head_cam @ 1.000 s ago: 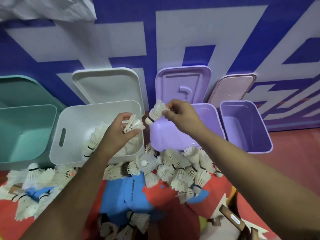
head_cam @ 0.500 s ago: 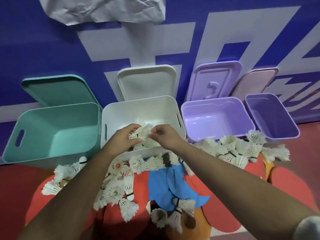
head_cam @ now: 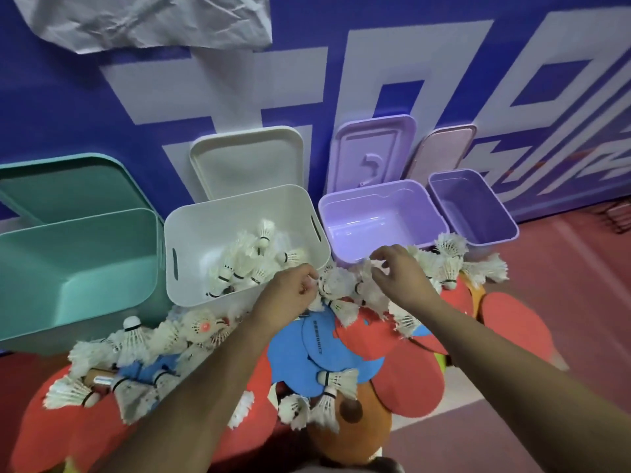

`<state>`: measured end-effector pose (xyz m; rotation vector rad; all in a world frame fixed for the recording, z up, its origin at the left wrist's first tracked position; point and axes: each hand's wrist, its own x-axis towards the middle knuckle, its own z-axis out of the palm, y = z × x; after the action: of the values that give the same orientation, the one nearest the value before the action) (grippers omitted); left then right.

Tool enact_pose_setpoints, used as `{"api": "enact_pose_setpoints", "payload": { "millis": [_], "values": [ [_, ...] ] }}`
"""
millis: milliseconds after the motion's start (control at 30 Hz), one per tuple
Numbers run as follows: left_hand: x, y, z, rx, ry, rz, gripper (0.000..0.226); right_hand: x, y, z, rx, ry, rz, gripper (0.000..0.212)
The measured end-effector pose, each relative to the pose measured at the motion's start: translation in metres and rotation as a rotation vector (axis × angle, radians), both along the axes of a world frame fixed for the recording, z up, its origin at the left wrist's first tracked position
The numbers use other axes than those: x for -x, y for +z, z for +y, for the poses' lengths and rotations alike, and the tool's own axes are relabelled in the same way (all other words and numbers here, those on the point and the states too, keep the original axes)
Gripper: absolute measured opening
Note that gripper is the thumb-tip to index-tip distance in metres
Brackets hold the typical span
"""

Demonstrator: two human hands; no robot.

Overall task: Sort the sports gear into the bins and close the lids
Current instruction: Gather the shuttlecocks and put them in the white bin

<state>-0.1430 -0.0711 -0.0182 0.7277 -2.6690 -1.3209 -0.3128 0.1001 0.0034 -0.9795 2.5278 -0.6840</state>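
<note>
The white bin [head_cam: 191,240] holds several white shuttlecocks [head_cam: 246,264]. Just in front of its right corner my left hand [head_cam: 293,291] pinches a shuttlecock [head_cam: 336,283] at the top of the floor pile. My right hand [head_cam: 399,278] hovers over the neighbouring shuttlecocks [head_cam: 372,295] with fingers loosely curled and thumb apart, holding nothing I can see. More shuttlecocks lie at the left [head_cam: 136,346] and right [head_cam: 450,264] of the pile, on top of red paddles [head_cam: 512,322] and blue paddles [head_cam: 317,349].
A teal bin [head_cam: 68,268], a lilac bin [head_cam: 386,227] and a purple bin [head_cam: 478,213] stand open in a row along the blue wall. Their lids, teal [head_cam: 68,186], white [head_cam: 249,162], lilac [head_cam: 375,151] and pink [head_cam: 444,148], lean behind them. An orange ball [head_cam: 355,425] lies near me.
Both hands held shuttlecocks over the white bin, then came back down to the pile at its front right corner. The left hand has taken hold of another shuttlecock.
</note>
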Motion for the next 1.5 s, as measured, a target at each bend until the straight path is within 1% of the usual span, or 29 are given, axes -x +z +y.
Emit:
{"api": "enact_pose_setpoints", "payload": {
  "millis": [67,100,167,233,300,367,433,500,567,633,667,700,733,800,833,933,1000,1033,1067,1133,1200,1233,1267,1333,1400,1500],
  "values": [
    [0.018,-0.007,0.016,0.036,-0.042,-0.045,0.020,0.012,-0.004,0.022,-0.041,-0.035,0.030,0.030],
    [0.026,-0.012,0.021,0.085,-0.080,-0.086,0.026,0.015,-0.007,0.030,-0.066,-0.037,0.035,0.033],
    [0.042,-0.024,0.031,0.237,-0.184,-0.217,0.039,0.021,-0.014,0.043,-0.108,-0.026,0.029,0.036],
    [0.052,-0.039,0.037,0.353,-0.249,-0.350,0.044,0.024,-0.021,0.050,-0.122,-0.007,0.028,0.037],
    [0.056,-0.053,0.040,0.410,-0.256,-0.448,0.040,0.025,-0.027,0.051,-0.115,0.011,0.016,0.037],
    [0.056,-0.064,0.042,0.459,-0.258,-0.505,0.036,0.028,-0.033,0.051,-0.108,0.029,-0.002,0.038],
    [0.053,-0.072,0.042,0.458,-0.235,-0.516,0.035,0.030,-0.039,0.047,-0.098,0.035,-0.006,0.041],
    [0.051,-0.073,0.043,0.453,-0.180,-0.458,0.028,0.035,-0.042,0.041,-0.086,0.048,0.014,0.044],
    [0.047,-0.069,0.044,0.424,-0.086,-0.318,0.017,0.040,-0.046,0.031,-0.095,0.062,0.017,0.046],
    [0.041,-0.060,0.046,0.365,0.002,-0.130,0.012,0.045,-0.049,0.021,-0.124,0.076,-0.009,0.041],
    [0.039,-0.053,0.046,0.323,0.030,-0.059,0.011,0.047,-0.052,0.016,-0.128,0.086,-0.021,0.033],
    [0.036,-0.047,0.046,0.279,0.046,-0.012,0.011,0.047,-0.052,0.011,-0.148,0.089,-0.028,0.019],
    [0.032,-0.041,0.047,0.239,0.054,0.001,0.011,0.048,-0.056,0.008,-0.156,0.094,-0.029,0.008],
    [0.025,-0.033,0.049,0.161,0.081,-0.020,0.014,0.047,-0.062,0.004,-0.137,0.123,-0.006,0.032],
    [0.022,-0.030,0.050,0.123,0.104,-0.023,0.016,0.048,-0.062,0.004,-0.119,0.128,0.000,0.033],
    [0.016,-0.022,0.055,0.015,0.194,0.016,0.016,0.050,-0.061,0.007,-0.055,0.119,0.002,0.019],
    [0.015,-0.022,0.057,-0.071,0.255,0.021,0.010,0.052,-0.052,0.012,0.011,0.099,-0.005,0.018],
    [0.014,-0.022,0.058,-0.118,0.270,0.019,0.011,0.054,-0.045,0.015,0.057,0.087,-0.004,0.019],
    [0.015,-0.022,0.059,-0.173,0.278,0.019,0.018,0.055,-0.037,0.019,0.103,0.074,0.002,0.019],
    [0.015,-0.024,0.062,-0.273,0.288,0.025,0.040,0.055,-0.019,0.025,0.191,0.044,-0.022,0.018],
    [0.015,-0.026,0.066,-0.340,0.297,0.031,0.057,0.050,-0.003,0.031,0.272,0.057,-0.107,0.016],
    [0.017,-0.025,0.069,-0.361,0.302,0.033,0.062,0.046,0.004,0.033,0.296,0.080,-0.167,0.015],
    [0.017,-0.025,0.071,-0.367,0.308,0.033,0.063,0.040,0.008,0.035,0.305,0.112,-0.222,0.015],
    [0.018,-0.022,0.076,-0.368,0.303,0.035,0.056,0.028,0.012,0.038,0.282,0.175,-0.274,0.015],
    [0.019,-0.019,0.081,-0.375,0.264,0.042,0.048,0.017,0.012,0.041,0.246,0.210,-0.266,0.017],
    [0.018,-0.019,0.086,-0.424,0.203,0.046,0.047,0.001,0.006,0.045,0.225,0.247,-0.282,0.018]
  ]
}}
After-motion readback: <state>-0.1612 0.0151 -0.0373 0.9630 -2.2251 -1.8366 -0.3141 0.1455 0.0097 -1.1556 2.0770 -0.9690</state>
